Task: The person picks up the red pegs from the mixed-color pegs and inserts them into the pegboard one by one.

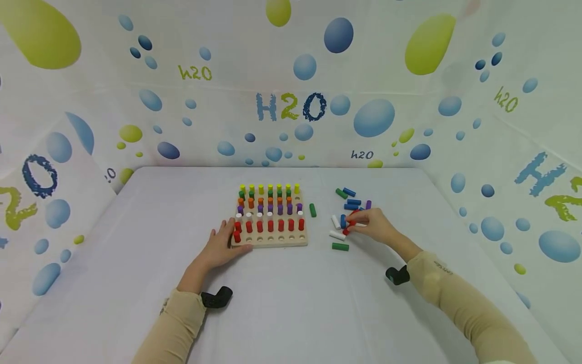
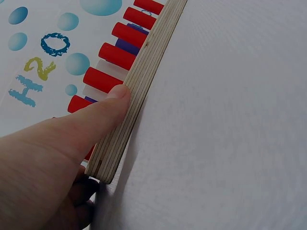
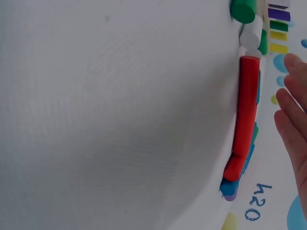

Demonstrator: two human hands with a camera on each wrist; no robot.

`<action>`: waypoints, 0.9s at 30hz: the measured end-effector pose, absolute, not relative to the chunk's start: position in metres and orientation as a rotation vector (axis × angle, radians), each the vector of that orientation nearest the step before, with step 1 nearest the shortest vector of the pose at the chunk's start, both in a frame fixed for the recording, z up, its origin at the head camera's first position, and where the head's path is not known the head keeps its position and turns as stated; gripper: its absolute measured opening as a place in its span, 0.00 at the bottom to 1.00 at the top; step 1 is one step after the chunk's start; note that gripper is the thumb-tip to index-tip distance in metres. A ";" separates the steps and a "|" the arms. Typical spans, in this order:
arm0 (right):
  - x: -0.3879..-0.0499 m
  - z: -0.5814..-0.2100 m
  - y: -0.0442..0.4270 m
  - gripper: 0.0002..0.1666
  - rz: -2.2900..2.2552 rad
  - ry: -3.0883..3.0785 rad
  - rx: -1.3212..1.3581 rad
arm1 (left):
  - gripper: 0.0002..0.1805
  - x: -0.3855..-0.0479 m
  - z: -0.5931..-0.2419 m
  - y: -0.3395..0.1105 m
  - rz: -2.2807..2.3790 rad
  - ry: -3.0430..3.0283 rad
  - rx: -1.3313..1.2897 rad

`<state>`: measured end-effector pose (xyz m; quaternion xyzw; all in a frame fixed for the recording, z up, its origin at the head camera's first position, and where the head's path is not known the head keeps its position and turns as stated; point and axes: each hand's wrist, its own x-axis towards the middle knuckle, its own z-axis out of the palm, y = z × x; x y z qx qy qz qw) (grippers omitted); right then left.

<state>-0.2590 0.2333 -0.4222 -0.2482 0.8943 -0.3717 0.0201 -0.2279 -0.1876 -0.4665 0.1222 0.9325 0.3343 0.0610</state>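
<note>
A wooden pegboard (image 1: 277, 243) stands on the table, with rows of coloured pegs upright in its holes. My left hand (image 1: 220, 249) grips its near left corner. The thumb (image 2: 108, 108) presses the front edge, while the other fingers lie at the left side, partly hidden in the left wrist view. To the right, my right hand (image 1: 375, 226) hovers over a loose scatter of pegs, its fingers close to a red peg (image 1: 346, 232). In the right wrist view its fingers (image 3: 292, 110) are extended, apart from the red pegs (image 3: 246, 105) lying on the table.
Around the right hand lie blue pegs (image 1: 351, 207), white pegs (image 1: 337, 235), a purple peg (image 1: 368, 205) and a green peg (image 1: 340, 246). Another green peg (image 1: 312, 210) lies beside the board. A patterned curtain (image 1: 291, 131) hangs behind the white table (image 1: 291, 303).
</note>
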 end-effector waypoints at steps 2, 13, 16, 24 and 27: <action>-0.260 -0.423 0.233 0.16 -1.071 2.791 -0.782 | 0.58 -0.228 -0.466 -0.187 1.012 2.822 0.368; -0.260 -0.419 0.226 0.14 -0.578 2.854 -0.864 | 0.58 -0.227 -0.463 -0.186 1.015 2.811 0.351; -0.257 -0.416 0.223 0.14 -0.488 2.867 -0.887 | 0.58 -0.227 -0.464 -0.187 1.016 2.813 0.351; -0.258 -0.418 0.222 0.13 -0.168 2.886 -1.013 | 0.58 -0.227 -0.466 -0.187 1.021 2.812 0.350; -0.258 -0.420 0.221 0.12 -0.099 2.902 -1.084 | 0.58 -0.227 -0.466 -0.187 1.015 2.818 0.348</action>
